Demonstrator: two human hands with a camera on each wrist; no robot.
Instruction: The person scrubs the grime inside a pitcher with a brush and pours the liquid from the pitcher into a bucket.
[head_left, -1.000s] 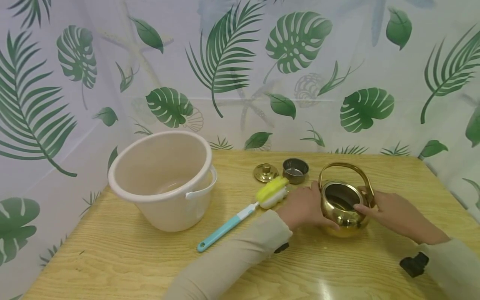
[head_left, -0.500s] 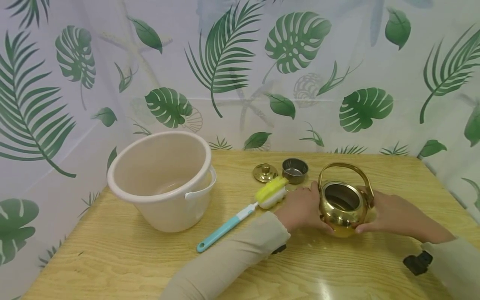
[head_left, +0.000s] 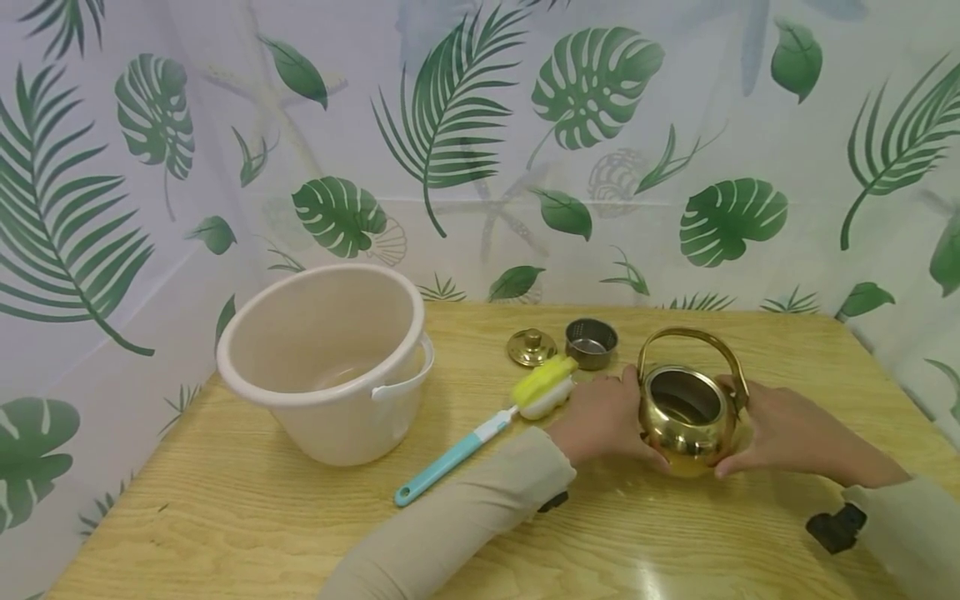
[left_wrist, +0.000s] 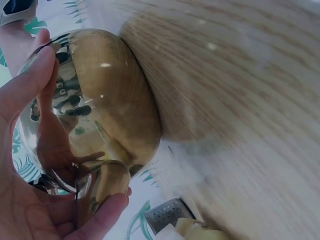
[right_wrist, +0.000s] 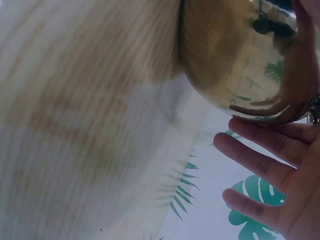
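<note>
A shiny gold teapot (head_left: 688,433) with an arched top handle stands lidless on the table, its dark interior showing. My left hand (head_left: 606,421) grips its left side; the left wrist view shows the thumb on the belly and fingers round the spout (left_wrist: 102,187). My right hand (head_left: 787,429) holds the opposite side, thumb at the lower front. In the right wrist view, one finger lies along the belly (right_wrist: 225,60) while the other fingers (right_wrist: 255,160) spread away from it. Behind are the gold lid (head_left: 532,346) and a perforated metal strainer (head_left: 591,343).
A cleaning brush (head_left: 453,458) with a blue handle and a yellow-and-white sponge head lies left of my left hand. Farther left stands a cream bucket (head_left: 345,425) with its handle hanging down. A leaf-printed curtain (head_left: 465,200) borders the wooden table (head_left: 247,525) at the back.
My right thumb has slid from the teapot's rim down to its lower front. The left hand keeps its hold, and the teapot stays in nearly the same place.
</note>
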